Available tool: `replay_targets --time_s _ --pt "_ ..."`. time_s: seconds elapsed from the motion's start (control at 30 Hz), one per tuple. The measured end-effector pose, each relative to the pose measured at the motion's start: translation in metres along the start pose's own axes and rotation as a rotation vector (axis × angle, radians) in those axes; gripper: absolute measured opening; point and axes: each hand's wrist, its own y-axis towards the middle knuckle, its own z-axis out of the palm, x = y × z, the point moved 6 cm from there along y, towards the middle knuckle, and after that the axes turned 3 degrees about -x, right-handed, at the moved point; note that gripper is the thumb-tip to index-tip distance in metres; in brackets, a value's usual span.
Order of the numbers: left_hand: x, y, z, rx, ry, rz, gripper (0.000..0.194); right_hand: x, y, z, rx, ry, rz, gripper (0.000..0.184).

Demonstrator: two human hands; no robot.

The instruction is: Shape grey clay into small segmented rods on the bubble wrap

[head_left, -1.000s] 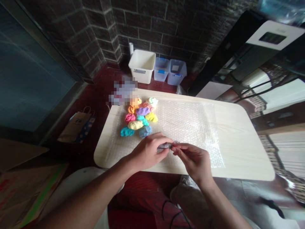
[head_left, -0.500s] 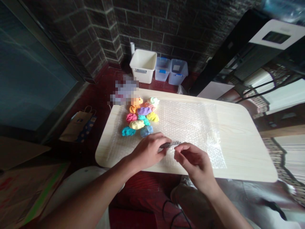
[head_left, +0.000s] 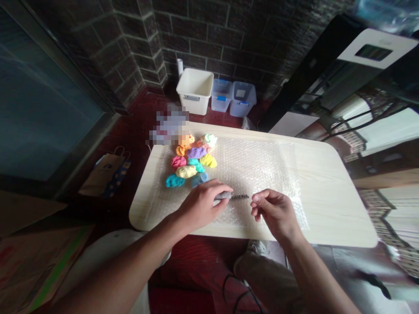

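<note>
My left hand (head_left: 204, 203) is closed round a grey lump of modelling clay (head_left: 222, 196), whose end shows between thumb and fingers. Right beside the lump, a dark ridged strip (head_left: 240, 197) runs to the right over the bubble wrap (head_left: 258, 170); whether it joins the clay I cannot tell. My right hand (head_left: 273, 211) is just past the strip's far end, thumb and forefinger pinched together. Anything between those fingertips is too small to make out. Beyond my left hand lie several coloured clay lumps, among them a pale yellow one (head_left: 186, 171), a teal one (head_left: 175, 180) and a blue one (head_left: 199, 179).
The bubble wrap covers much of the pale wooden table (head_left: 334, 196). A white bin (head_left: 195, 91) and two clear plastic boxes, one of them the right-hand box (head_left: 242, 99), stand on the floor behind it. A paper bag (head_left: 104, 174) is at the left.
My right hand has drawn away from the grey clay to the right, and more of the dark ridged strip shows. My left hand stays nearly in place, still holding the clay.
</note>
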Motion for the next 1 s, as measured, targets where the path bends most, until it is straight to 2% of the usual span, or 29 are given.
replay_targets --time_s 0.1,0.23,0.33,0.5,0.63,0.8,0.9,1.0 --pt "-0.001 0.000 0.000 0.000 -0.034 -0.006 0.025 0.000 -0.005 0.010 0.057 0.046 0.054 0.020" --pt "-0.001 0.001 -0.001 0.007 -0.048 -0.016 0.024 0.002 -0.014 0.027 0.183 0.218 0.176 0.019" --pt "-0.001 0.001 -0.001 0.007 -0.061 -0.021 0.023 0.002 -0.019 0.033 0.248 0.295 0.221 0.018" --pt "-0.003 0.001 -0.002 0.002 -0.084 -0.014 0.025 -0.003 -0.019 0.023 0.268 0.310 0.250 0.024" --pt "0.000 0.002 -0.006 -0.050 -0.088 -0.029 0.026 0.003 -0.012 0.007 0.189 0.285 0.200 0.032" --pt "0.006 0.001 -0.012 -0.133 -0.120 -0.063 0.025 0.011 -0.003 -0.001 0.049 0.113 0.081 0.044" --pt "0.006 0.001 -0.011 -0.122 -0.105 -0.065 0.023 0.009 -0.001 0.000 0.031 -0.052 -0.011 0.036" --pt "0.005 0.001 -0.011 -0.126 -0.086 -0.061 0.021 0.002 -0.004 0.002 0.061 -0.312 -0.080 0.026"
